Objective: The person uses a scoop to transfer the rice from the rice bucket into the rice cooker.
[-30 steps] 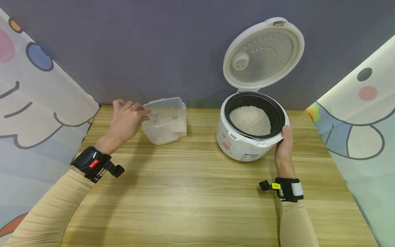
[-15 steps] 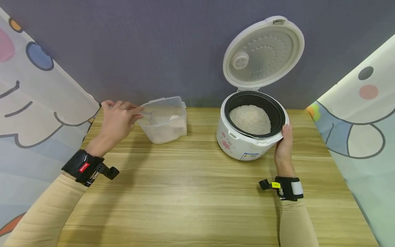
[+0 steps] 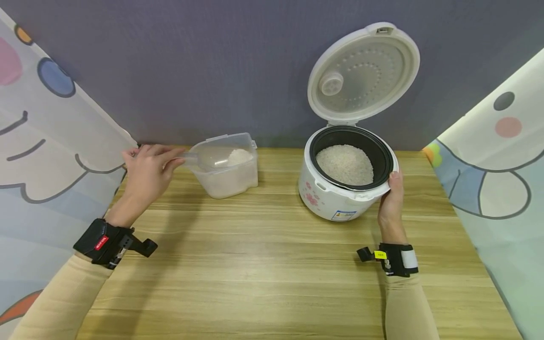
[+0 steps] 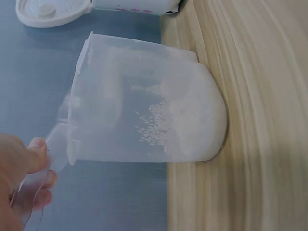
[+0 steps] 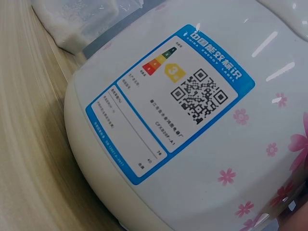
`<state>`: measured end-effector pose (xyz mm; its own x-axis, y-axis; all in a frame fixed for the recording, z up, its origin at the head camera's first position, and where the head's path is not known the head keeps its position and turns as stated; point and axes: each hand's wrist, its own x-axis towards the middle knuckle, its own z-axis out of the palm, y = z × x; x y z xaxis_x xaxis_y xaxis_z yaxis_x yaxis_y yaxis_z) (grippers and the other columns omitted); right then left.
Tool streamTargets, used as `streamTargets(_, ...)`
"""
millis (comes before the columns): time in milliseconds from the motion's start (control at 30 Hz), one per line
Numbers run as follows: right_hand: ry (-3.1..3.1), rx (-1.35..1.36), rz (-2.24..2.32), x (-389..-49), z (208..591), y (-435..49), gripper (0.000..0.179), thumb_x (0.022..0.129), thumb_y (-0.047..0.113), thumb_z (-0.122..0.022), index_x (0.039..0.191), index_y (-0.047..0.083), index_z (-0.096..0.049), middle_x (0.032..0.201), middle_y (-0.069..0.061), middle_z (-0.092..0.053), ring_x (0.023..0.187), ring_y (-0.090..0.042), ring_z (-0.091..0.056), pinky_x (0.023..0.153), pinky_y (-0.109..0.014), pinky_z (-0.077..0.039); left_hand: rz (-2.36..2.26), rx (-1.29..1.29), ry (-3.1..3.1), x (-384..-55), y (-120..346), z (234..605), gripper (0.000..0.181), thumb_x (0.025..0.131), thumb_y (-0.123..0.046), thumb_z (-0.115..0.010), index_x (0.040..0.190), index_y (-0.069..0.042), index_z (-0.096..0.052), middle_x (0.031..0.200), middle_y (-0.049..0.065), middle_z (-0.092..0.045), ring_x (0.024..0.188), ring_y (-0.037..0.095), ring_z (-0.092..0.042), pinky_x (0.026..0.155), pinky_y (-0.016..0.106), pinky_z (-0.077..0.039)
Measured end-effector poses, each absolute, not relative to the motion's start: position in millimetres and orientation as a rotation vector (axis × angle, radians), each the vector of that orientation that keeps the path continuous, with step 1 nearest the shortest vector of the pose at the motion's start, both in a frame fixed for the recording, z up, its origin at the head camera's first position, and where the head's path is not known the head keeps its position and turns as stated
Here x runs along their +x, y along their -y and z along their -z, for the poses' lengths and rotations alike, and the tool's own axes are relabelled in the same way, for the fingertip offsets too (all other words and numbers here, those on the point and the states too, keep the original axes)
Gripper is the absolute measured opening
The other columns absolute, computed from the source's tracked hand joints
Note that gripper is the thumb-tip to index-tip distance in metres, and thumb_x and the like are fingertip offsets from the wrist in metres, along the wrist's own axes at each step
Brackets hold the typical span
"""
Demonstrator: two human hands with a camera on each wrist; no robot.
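Observation:
My left hand (image 3: 146,172) pinches the handle of a clear plastic scoop (image 3: 191,157) between thumb and fingers, at the left rim of a translucent storage bin (image 3: 225,183). The scoop's head reaches into the bin, over white rice (image 3: 240,156) heaped toward the right. Stray grains (image 4: 154,127) cling inside the bin wall in the left wrist view. On the right stands a white rice cooker (image 3: 325,200) with pink flowers. My right hand (image 3: 391,200) grips its right side, thumb on the rim, other fingers mostly hidden. Rice (image 3: 345,165) lies in the black inner pot (image 3: 324,140).
The cooker's lid (image 3: 369,71) stands raised at the back, near a grey wall (image 3: 212,71). Both containers rest toward the far edge of a wooden table (image 3: 263,264). Cartoon-printed curtains (image 3: 501,189) flank the table.
My left hand has drawn left with the scoop, toward the bin's left rim, and the heaped rice shows more fully. The right hand and the cooker have stayed put.

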<state>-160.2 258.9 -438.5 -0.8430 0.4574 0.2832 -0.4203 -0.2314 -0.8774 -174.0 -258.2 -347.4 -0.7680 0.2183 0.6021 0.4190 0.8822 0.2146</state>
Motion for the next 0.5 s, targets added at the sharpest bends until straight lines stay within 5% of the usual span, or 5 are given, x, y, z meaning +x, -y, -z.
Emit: streamTargets(500, 1.476, -0.063, -2.109, -159.7, 438.6, -258.3, 0.055, 0.101, 0.036, -0.052, 0.149, 0.010, -0.051, 0.142, 0.001, -0.057, 0.138, -0.019, -0.044, 0.112, -0.021, -0.032, 0.725, -0.313, 2.330, -161.6, 265.0, 370.8, 0.026, 0.093, -0.008, -0.075, 0.117, -0.001, -0.077, 0.107, 0.024, -0.074, 0.090, 0.044, -0.058, 0.085, 0.052, -0.013)
